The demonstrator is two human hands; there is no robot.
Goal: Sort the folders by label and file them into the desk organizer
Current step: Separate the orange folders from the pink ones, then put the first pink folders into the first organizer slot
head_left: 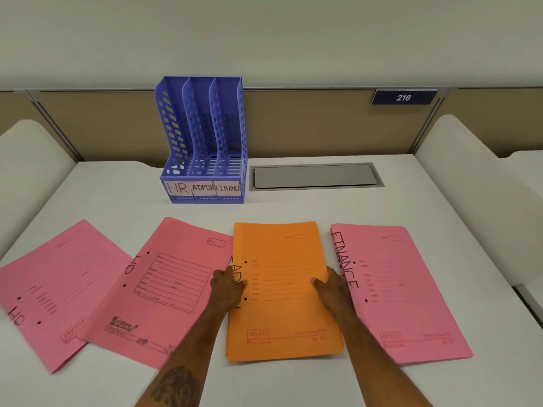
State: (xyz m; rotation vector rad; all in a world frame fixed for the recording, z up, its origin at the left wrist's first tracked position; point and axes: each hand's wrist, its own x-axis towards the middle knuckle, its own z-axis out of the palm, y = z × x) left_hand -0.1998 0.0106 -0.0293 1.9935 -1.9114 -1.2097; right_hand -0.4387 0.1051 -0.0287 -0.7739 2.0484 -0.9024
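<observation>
The orange folder [282, 289] lies flat at lower centre of the frame, between two pink neighbours, its spine lettering partly hidden; the visible strokes suggest ADMIN, though that is a guess. The person's left hand [227, 286] presses at its left edge and the right hand [330, 284] at its right edge, fingers spread flat on the paper and not closed round anything; whether any fingertip has hooked under an edge cannot be told. Holding both long sides this way probably squares the folder before it is lifted.

To the right, just apart from it, lies the pink FINANCE folder [402, 289]. To the left, a pink HR folder [164, 289] touches or slightly underlies the orange one's edge, and it overlaps a second pink HR folder [50, 289] at far left.

The blue desk organizer [204, 142] stands upright at upper centre-left on the white desk [293, 207], its three slots labelled HR, ADMIN and FINANCE from left to right, all seemingly empty. Bare desk lies between folders and organizer, so the path forward looks clear. A grey cable hatch [316, 176] sits flush beside the organizer's right.
</observation>
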